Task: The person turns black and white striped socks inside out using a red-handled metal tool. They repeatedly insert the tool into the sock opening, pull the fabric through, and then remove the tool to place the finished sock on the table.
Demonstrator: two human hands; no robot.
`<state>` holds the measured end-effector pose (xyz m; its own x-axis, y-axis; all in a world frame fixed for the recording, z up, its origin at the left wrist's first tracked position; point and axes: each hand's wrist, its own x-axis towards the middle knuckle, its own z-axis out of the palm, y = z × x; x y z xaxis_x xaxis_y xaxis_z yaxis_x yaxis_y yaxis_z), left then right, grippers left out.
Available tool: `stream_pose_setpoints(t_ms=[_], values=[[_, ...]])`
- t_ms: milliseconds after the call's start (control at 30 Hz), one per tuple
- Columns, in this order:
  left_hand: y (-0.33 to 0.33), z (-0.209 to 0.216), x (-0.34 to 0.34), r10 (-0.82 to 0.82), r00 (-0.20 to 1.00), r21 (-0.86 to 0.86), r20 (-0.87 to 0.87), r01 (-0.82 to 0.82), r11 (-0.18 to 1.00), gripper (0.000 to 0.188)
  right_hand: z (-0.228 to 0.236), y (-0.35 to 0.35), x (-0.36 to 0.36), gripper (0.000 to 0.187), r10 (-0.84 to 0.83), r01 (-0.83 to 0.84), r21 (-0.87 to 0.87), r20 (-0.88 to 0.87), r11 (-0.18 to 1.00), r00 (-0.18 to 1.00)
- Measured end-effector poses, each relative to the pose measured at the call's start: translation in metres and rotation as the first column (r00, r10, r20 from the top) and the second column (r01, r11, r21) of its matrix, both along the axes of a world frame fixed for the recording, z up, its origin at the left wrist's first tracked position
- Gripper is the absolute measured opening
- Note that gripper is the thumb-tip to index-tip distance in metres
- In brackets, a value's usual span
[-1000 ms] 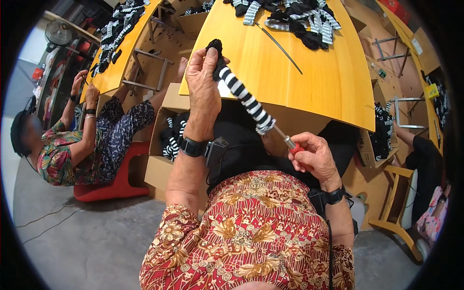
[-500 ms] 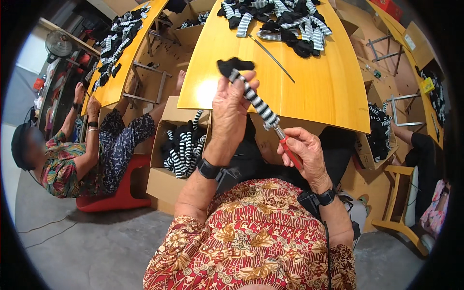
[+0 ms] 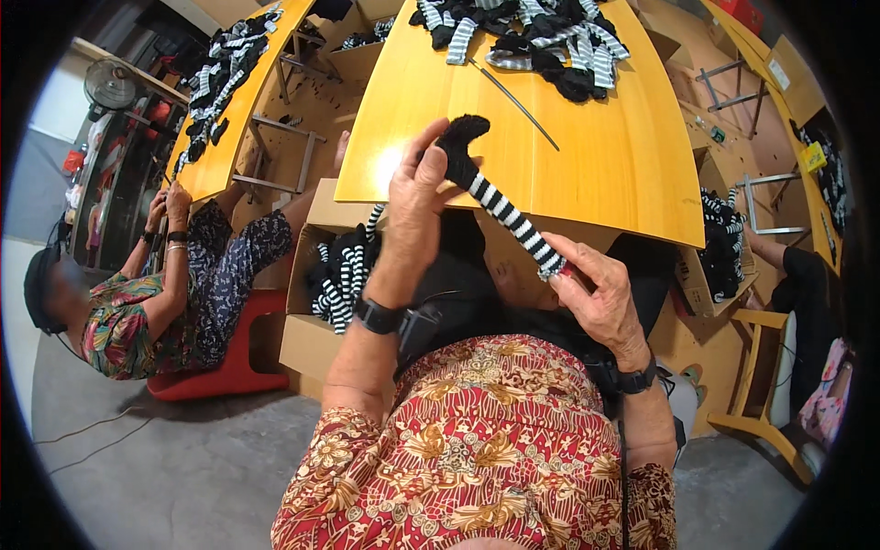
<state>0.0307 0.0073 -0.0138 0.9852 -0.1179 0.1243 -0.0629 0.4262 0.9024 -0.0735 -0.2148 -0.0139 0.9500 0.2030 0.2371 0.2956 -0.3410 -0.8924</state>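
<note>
A long narrow fabric tube (image 3: 500,206), striped black and white with a fuzzy black end, stretches between my hands. My left hand (image 3: 414,197) grips it near the black end, just over the front edge of the yellow table (image 3: 623,165). My right hand (image 3: 596,293) closes around its lower end, where a red-handled tool peeks out at the fingers. The tube slants down from upper left to lower right in front of my chest. Both wrists wear dark watches.
A thin metal rod (image 3: 518,96) lies on the table behind a pile of striped and black pieces (image 3: 541,37). A cardboard box (image 3: 316,302) of striped tubes stands at my left. A person (image 3: 147,293) sits on a red stool at another table. Wooden chair (image 3: 761,403) at right.
The striped tube has slid down toward my right hand, covering the metal rod that showed earlier. My left hand stays high near the black end and my right hand has come up to the tube's end.
</note>
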Motion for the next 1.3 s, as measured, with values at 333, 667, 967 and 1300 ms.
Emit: stream_pose_setpoints(t_ms=[333, 667, 967, 1300], values=[[0.003, -0.019, 0.006, 0.213, 0.973, 0.105, 0.090, -0.222, 0.969, 0.031, -0.013, 0.008, -0.018, 0.039, 0.103, 0.069, 0.453, -0.344, 0.889, 0.933], [-0.024, -0.026, -0.005, -0.077, 0.987, -0.124, -0.144, 0.060, 0.991, 0.037, -0.021, 0.014, -0.015, 0.041, -0.019, 0.181, 0.433, -0.353, 0.883, 0.935], [0.020, 0.000, 0.013, -0.122, 0.989, 0.227, 0.085, 0.100, 0.969, 0.016, -0.005, -0.005, -0.017, 0.045, 0.003, 0.028, 0.138, -0.223, 0.990, 0.975], [-0.028, -0.025, 0.003, 0.128, 0.987, -0.238, -0.093, -0.147, 0.960, 0.012, 0.002, 0.029, -0.030, 0.045, 0.054, 0.180, 0.512, -0.408, 0.840, 0.911]])
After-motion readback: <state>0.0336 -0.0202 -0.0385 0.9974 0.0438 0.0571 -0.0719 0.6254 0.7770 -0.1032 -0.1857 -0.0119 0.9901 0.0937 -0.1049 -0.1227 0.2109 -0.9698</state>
